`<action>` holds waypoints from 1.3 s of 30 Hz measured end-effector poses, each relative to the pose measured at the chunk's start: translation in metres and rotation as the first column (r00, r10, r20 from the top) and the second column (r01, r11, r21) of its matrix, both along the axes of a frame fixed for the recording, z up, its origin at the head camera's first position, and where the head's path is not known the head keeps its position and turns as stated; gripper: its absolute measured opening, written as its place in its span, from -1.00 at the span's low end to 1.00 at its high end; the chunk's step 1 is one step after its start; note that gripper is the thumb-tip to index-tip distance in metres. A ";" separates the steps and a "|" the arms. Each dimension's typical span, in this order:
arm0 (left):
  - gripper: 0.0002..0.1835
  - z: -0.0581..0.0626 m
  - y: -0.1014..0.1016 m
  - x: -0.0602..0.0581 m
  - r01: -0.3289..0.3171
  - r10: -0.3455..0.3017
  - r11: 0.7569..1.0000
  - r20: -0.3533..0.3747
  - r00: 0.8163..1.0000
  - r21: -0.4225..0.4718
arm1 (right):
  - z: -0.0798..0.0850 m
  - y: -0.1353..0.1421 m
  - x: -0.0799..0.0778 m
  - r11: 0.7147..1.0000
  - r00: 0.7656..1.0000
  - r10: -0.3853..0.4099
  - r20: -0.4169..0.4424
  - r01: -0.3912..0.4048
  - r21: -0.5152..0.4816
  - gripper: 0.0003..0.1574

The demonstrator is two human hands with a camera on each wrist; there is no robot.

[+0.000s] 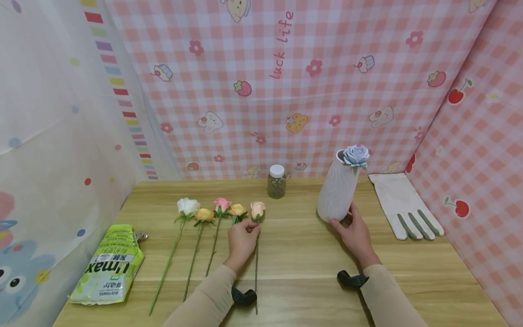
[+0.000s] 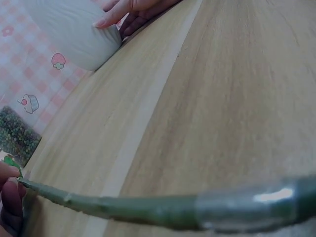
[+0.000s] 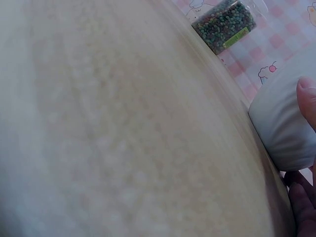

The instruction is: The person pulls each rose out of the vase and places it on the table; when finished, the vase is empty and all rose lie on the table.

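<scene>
My left hand pinches the stem of a peach rose just below its bloom. In the left wrist view the rose's green stem runs away from the fingertips, close to the camera. A white ribbed vase leans slightly to the right, and a blue rose stands in its mouth. My right hand holds the vase low down, thumb against its side. In the right wrist view the other fingers are at the vase's base, partly hidden.
Left of the left hand lie a white rose, a pink rose and two yellow roses. A lidded jar of granules stands behind. At far left lies a green bag; at right, a white glove.
</scene>
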State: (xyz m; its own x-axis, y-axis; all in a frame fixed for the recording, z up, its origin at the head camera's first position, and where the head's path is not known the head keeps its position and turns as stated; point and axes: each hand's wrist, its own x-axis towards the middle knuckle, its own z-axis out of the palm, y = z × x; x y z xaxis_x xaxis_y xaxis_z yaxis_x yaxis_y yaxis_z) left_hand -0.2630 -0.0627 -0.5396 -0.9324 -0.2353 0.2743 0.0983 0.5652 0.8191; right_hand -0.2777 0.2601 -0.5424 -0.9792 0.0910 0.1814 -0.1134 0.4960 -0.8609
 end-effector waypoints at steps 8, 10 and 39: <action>-0.96 -0.001 -0.001 0.000 -0.001 0.000 1.000 -0.021 1.000 -0.020 | -0.001 0.000 -0.001 1.000 1.000 -0.001 -0.005 0.001 -0.008 0.15; -0.95 0.000 -0.001 0.001 0.001 -0.002 1.000 -0.031 1.000 -0.019 | 0.000 0.000 -0.001 1.000 1.000 -0.003 -0.005 0.003 -0.005 0.15; -0.95 0.013 -0.009 0.003 0.029 -0.029 0.999 -0.013 0.999 -0.020 | 0.000 0.000 0.001 1.000 1.000 -0.004 0.002 0.004 0.007 0.13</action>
